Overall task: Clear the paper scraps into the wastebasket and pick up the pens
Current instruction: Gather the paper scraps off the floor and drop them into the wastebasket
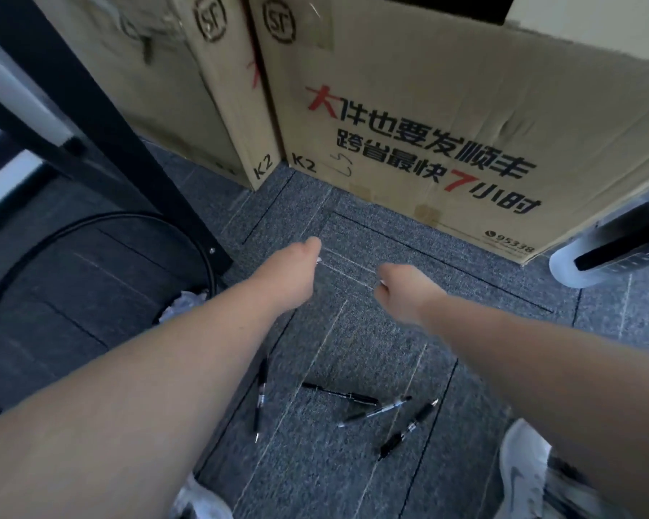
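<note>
My left hand (pixel 296 265) and my right hand (pixel 399 284) reach down over the grey carpet, fingers curled under. A small white bit of paper scrap (pixel 319 260) shows at the left hand's fingertips, and another scrap (pixel 382 282) shows at the right hand's. Several black pens lie loose on the carpet nearer to me: one (pixel 261 395) beneath my left forearm, the others (pixel 340 392) (pixel 375 412) (pixel 409 428) crossing each other. The black round wastebasket (pixel 102 216) stands to the left, with crumpled paper (pixel 186 305) inside.
Two large cardboard boxes (pixel 428 125) (pixel 158 69) stand against the far side. A black table leg (pixel 128 144) slants down beside the wastebasket. A white and black appliance base (pixel 592 264) sits at the right. My shoes (pixel 521 477) are at the bottom edge.
</note>
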